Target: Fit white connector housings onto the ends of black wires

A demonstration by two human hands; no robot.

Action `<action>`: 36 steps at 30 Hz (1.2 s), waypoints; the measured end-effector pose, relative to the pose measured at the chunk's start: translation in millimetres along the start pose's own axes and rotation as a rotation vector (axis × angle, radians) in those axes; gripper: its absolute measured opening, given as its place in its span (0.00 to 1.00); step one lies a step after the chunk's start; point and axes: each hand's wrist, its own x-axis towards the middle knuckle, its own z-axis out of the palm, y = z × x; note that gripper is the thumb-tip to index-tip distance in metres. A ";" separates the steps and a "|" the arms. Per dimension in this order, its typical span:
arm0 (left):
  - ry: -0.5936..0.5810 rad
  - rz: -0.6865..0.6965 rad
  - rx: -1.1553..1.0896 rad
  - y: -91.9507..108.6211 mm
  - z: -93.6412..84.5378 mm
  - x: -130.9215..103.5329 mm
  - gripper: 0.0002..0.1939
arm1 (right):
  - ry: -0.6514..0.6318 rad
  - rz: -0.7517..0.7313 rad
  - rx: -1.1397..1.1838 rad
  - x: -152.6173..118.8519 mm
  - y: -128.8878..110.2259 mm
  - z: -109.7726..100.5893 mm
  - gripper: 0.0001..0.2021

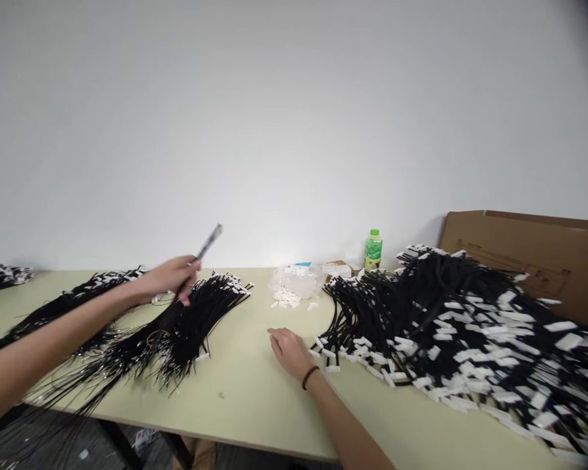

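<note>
My left hand (177, 277) is closed around a slim grey pen-like stick (210, 241), which points up and to the right; its exact kind is blurred. Beneath that hand lies a bundle of black cables (196, 316) with small white connectors at the far end; whether the fingers touch it I cannot tell. Flat on the pale table (255, 391), my right hand (289, 352) has its fingers stretched out and holds nothing. Just right of it begins a large heap of black cables (411, 313) with white connectors.
Small white connectors (288, 297) spill from a clear plastic bag (298, 277) near the wall. A green-capped bottle (373, 250) stands behind. On the right is a cardboard box (524, 254); further cable bundles (68, 307) lie left, some ends hanging over the front edge.
</note>
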 end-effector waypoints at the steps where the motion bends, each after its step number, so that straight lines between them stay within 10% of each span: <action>1: -0.230 0.021 -0.115 -0.1 24.1 -1.7 0.20 | 0.012 0.022 0.007 -0.1 1.1 0.8 0.13; 4: -0.415 0.042 -0.254 -12.5 104.0 3.6 0.22 | 0.067 0.115 0.010 0.4 7.4 1.7 0.14; 9: -0.190 0.204 -0.104 -34.6 223.6 21.9 0.23 | 0.186 0.259 -0.043 4.4 21.4 1.9 0.17; 15: 0.001 0.401 0.003 -48.0 295.5 37.7 0.27 | 0.156 0.253 -0.118 8.2 24.3 9.8 0.15; 36: -0.137 0.359 0.115 -27.7 264.2 15.3 0.16 | -0.157 0.322 -0.404 27.5 25.0 7.2 0.11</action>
